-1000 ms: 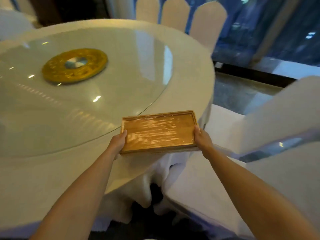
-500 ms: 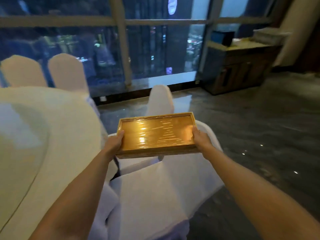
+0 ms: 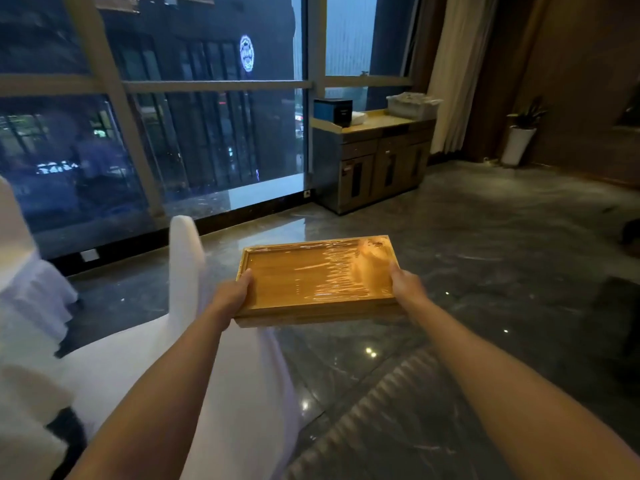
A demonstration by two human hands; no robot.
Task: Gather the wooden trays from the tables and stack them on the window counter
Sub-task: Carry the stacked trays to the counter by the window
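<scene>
A rectangular wooden tray [image 3: 311, 275], covered in shiny clear film, is held level in front of me above the floor. My left hand [image 3: 232, 293] grips its left short edge, thumb on the rim. My right hand [image 3: 406, 284] grips its right short edge the same way. The tray's front side looks thick, possibly two trays stacked; I cannot tell. The window counter [image 3: 377, 124], a wooden cabinet with doors, stands ahead to the right against the glass wall.
A white-covered chair [image 3: 187, 258] stands just left of the tray, more white covers at the far left. On the counter sit a dark box [image 3: 333, 110], a folded white cloth and a white bin [image 3: 412, 103]. Glossy dark floor stretches to the counter. A potted plant [image 3: 519, 136] stands far right.
The view has swung right, from the round table to the window wall and counter. The tray has left the table edge and stays gripped in both hands.
</scene>
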